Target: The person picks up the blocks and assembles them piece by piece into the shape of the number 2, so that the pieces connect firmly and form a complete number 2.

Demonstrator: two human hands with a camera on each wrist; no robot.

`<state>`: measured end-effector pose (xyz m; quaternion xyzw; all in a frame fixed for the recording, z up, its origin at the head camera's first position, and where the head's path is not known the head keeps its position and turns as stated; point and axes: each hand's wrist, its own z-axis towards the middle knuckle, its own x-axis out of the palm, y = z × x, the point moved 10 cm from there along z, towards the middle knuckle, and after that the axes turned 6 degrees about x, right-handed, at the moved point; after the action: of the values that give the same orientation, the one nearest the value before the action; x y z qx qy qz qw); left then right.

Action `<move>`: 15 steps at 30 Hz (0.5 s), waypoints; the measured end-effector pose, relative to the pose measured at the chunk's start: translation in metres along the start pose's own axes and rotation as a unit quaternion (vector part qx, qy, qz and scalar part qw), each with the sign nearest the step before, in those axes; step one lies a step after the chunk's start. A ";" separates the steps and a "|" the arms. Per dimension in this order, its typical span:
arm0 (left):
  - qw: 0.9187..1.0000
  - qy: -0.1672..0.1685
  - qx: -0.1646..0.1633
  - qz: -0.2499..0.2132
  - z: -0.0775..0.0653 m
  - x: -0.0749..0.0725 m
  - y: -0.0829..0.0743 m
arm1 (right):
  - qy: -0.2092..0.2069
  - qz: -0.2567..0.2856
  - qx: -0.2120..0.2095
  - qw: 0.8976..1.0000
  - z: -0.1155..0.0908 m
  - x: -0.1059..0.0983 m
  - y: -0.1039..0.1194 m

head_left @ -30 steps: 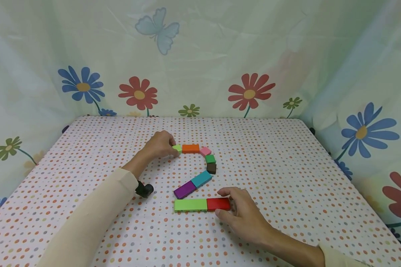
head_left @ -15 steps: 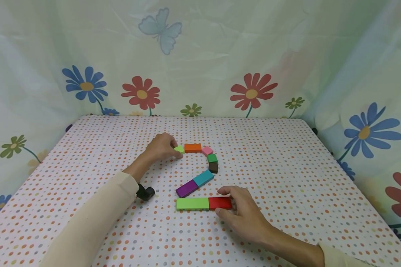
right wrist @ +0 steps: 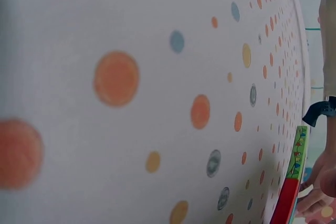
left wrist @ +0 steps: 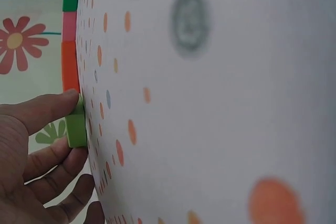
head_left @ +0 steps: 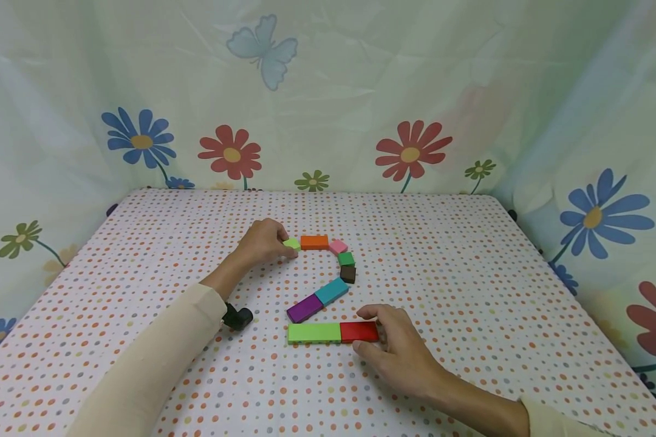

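Observation:
My left hand [head_left: 262, 241] pinches a small light green block [head_left: 291, 244] between thumb and fingers. This block stands at the left end of a curved row, right beside an orange block [head_left: 314, 243]. In the left wrist view the thumb lies at one side of the green block [left wrist: 76, 129], with a finger at the other. My right hand [head_left: 399, 349] curls its thumb and fingers around the right end of a red block [head_left: 359, 332], the thumb at its near edge. The red block touches a long light green block [head_left: 314, 333].
The curve continues through pink [head_left: 338, 246], green [head_left: 347, 259] and dark brown [head_left: 348, 274] blocks, then blue [head_left: 331, 291] and purple [head_left: 304, 308] ones. A dotted cloth covers the table [head_left: 443, 255]. A flowered curtain [head_left: 328, 91] hangs behind and at the sides.
The head view has shifted slightly. My left hand has turned the small light green block a little against the orange one. My right hand stays at the red block.

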<state>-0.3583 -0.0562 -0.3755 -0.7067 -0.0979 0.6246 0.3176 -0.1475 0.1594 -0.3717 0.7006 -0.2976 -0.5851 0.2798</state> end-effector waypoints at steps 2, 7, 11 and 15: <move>1.000 -0.001 0.000 -0.004 0.000 0.000 0.000 | 0.000 -0.002 0.001 1.000 0.000 0.000 0.000; 1.000 -0.005 0.001 -0.010 -0.001 -0.002 0.000 | 0.002 -0.007 -0.017 1.000 0.000 0.000 0.003; 1.000 0.009 0.008 -0.012 -0.003 -0.005 -0.002 | 0.003 -0.015 -0.029 0.999 0.001 -0.001 0.006; 1.000 0.017 0.021 -0.006 -0.010 -0.013 -0.008 | -0.008 -0.019 -0.048 0.999 0.002 -0.007 0.010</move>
<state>-0.3496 -0.0599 -0.3600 -0.7097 -0.0832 0.6127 0.3377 -0.1512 0.1578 -0.3595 0.6873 -0.2574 -0.6096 0.2996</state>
